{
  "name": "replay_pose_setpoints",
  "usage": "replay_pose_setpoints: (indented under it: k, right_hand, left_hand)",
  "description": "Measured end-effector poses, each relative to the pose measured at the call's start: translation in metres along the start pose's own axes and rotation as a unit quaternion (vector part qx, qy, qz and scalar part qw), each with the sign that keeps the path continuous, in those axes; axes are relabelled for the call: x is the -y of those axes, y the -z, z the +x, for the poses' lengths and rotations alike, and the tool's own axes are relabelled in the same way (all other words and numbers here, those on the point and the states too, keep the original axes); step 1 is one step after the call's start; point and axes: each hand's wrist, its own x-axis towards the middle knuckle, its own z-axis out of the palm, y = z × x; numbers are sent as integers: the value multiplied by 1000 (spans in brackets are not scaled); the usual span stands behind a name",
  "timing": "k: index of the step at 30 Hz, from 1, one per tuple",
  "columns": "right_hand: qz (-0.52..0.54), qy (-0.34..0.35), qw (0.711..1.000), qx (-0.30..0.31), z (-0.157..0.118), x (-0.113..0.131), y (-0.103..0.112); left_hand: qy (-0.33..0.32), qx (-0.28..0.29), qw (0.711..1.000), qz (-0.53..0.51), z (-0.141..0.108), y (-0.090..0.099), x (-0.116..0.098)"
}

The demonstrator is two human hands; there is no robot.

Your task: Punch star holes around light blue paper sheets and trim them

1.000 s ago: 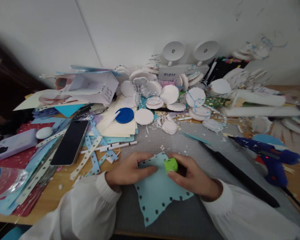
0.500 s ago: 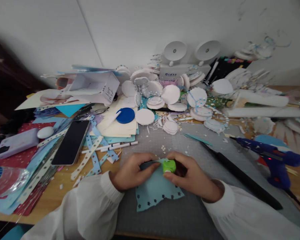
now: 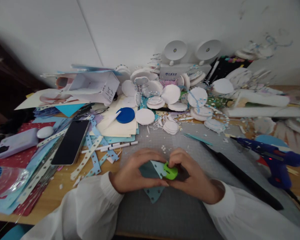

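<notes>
A light blue sheet of paper with flower-shaped holes along its edges is held up above the grey cutting mat. My left hand curves around the sheet, its thumb and fingers gripping it. In my right hand is a small bright green craft punch, pinched between thumb and bent fingers. The sheet's edge reaches the punch; whether it sits inside the slot I cannot tell. Part of the sheet is hidden behind my left hand.
A black-handled knife and a blue glue gun with a red light lie at the right. Punched paper strips and a phone are on the left. White discs crowd the back.
The blue sheet has been turned and tilted between my hands. My right hand has rotated the green punch, and my left thumb has moved down toward the right thumb.
</notes>
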Motion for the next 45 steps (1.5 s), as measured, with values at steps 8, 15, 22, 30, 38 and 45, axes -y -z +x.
replay_pose_setpoints:
  k: [8, 15, 22, 30, 38, 45]
  right_hand:
    - [-18, 19, 999, 28, -2, 4, -1]
    - [-21, 17, 1000, 13, -3, 6, -2]
    - [-5, 39, 997, -69, -5, 4, -6]
    - [-104, 101, 986, -82, -6, 3, 0]
    - [-72, 86, 992, -51, -4, 9, 6]
    - [-155, 89, 981, -80, -2, 9, 9]
  left_hand:
    - [-46, -9, 999, -14, -2, -1, -2]
    - [-52, -61, 997, 4, -2, -2, -4]
    - [-43, -82, 996, -14, -1, 1, -4]
    - [-68, -61, 996, -24, -4, 2, -2]
    - [-133, -75, 983, 98, -5, 4, -2]
    - [-231, -55, 895, 378, -12, 10, 3]
